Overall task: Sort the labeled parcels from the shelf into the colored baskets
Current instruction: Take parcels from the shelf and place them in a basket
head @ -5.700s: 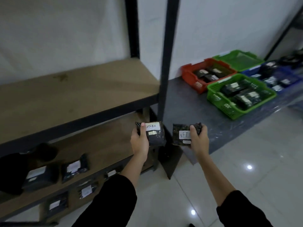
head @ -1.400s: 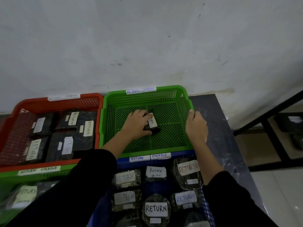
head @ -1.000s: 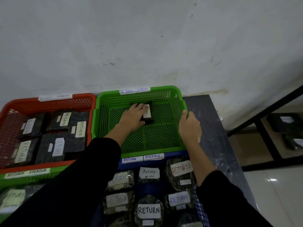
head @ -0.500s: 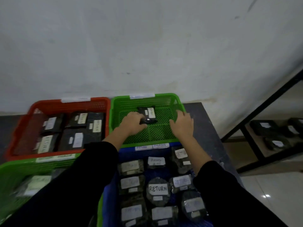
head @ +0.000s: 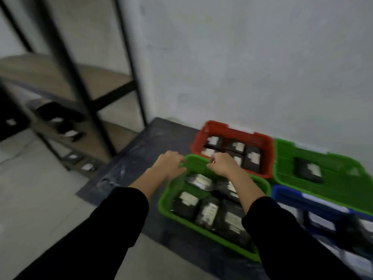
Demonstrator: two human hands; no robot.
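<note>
Green basket rim looks gripped by left hand and right hand.

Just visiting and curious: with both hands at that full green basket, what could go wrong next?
Both the left hand and right hand sit at the far rim of the near green basket; a tug might tip its packed parcels out. It could bump the red basket right behind it.

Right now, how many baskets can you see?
4. Red basket by the wall; near green basket in front of it; far green basket right of the red; blue basket bottom right. Others may be hidden.
</note>
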